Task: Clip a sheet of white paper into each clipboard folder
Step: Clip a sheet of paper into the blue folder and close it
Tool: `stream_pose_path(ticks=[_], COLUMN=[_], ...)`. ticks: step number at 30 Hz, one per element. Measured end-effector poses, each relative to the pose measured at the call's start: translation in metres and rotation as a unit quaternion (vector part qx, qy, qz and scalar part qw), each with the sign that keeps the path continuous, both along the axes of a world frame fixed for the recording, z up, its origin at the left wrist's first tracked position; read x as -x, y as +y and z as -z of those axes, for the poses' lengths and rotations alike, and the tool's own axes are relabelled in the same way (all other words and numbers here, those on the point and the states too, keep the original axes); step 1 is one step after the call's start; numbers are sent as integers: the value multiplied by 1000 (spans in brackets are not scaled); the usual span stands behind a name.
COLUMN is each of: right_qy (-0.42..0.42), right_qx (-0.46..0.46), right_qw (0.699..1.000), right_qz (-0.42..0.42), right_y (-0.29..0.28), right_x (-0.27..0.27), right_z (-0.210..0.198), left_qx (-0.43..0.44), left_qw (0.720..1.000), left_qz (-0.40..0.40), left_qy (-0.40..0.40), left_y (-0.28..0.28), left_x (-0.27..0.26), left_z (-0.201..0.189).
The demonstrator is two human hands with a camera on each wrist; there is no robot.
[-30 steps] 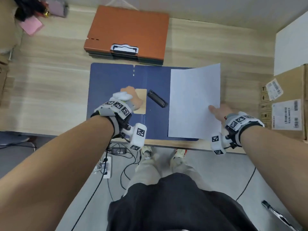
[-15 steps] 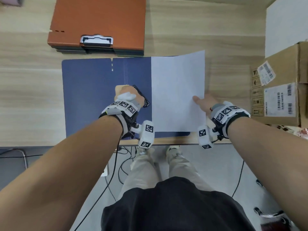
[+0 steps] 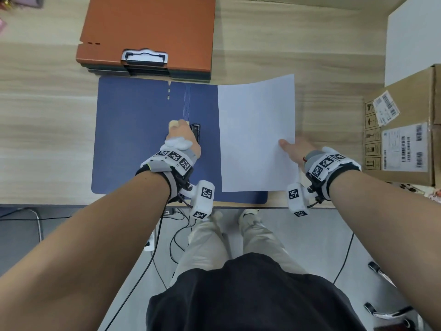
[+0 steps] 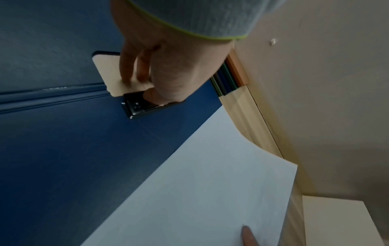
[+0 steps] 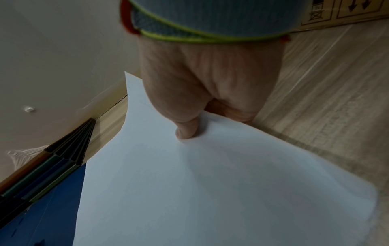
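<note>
A blue clipboard folder lies open on the wooden table. At its spine sits a black clip with a pale wooden tab. My left hand pinches this clip: fingers on the wooden tab, thumb against the black clip. A white paper sheet lies over the folder's right half, its right edge overhanging the folder. My right hand pinches that edge, thumb on top of the paper and fingers underneath. The sheet's left edge stops just right of the clip.
A stack of closed folders, an orange one on top, lies behind the blue folder. Cardboard boxes stand at the right, with a white panel behind them. The table's front edge runs just below the folder.
My left hand has slid from the wooden tab onto the clip, which now lies parallel to the spine instead of slanted. The right hand keeps hold of the paper.
</note>
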State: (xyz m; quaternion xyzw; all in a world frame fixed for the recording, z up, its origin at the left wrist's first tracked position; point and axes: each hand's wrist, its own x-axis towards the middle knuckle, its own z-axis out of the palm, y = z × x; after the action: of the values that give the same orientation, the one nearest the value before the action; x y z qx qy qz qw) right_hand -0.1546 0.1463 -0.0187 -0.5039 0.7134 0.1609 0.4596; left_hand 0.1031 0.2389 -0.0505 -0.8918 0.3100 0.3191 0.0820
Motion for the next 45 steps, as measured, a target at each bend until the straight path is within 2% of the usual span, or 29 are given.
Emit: stream_pose_path(ticks=[2,9,12,16,19,21,22,24,25,27,30,34,39,45], right_qy=[-3,-14,-24,-97,-142,-142,-137,-119,-107,-85,-80,-84,-130,-196], right_qx=[2,18,22,61,64,44,30,12,9,10,17,14,26,47], right_qw=[1000,999,999,991,984,987,989,993,994,996,997,996,989,970], right_qz=[4,24,30,73,90,66,48,24,17,14,11,15,63,134], right_y=[1,5,5,3,8,10,11,14,15,15,14,15,16,20], right_x=[-1,0,-1,-5,-14,-18,-19,-22,-23,-22,-19,-18,-13,-13], right_z=[0,4,4,6,6,15,19,24,25,29,33,33,40,42], left_qx=[-4,-45,-24,22,9,18,39,10,18,29,30,12,-14,-3], left_qw=[1000,998,998,998,1000,1000,999,998,997,997,999,1000,1000,998], left_qz=[-14,-13,-23,-29,-9,-6,-33,-51,-74,-69,6,-17,-4,-4], left_qy=[-28,35,54,43,22,25,6,-42,-24,-5,33,2,16,55], left_y=[0,6,8,11,9,8,6,7,4,0,4,-4,-3,3], left_x=[2,-11,-13,-10,-9,-3,1,-1,0,7,2,3,-1,-12], left_z=[1,5,4,9,6,6,6,-4,-5,4,-1,-3,-1,-3])
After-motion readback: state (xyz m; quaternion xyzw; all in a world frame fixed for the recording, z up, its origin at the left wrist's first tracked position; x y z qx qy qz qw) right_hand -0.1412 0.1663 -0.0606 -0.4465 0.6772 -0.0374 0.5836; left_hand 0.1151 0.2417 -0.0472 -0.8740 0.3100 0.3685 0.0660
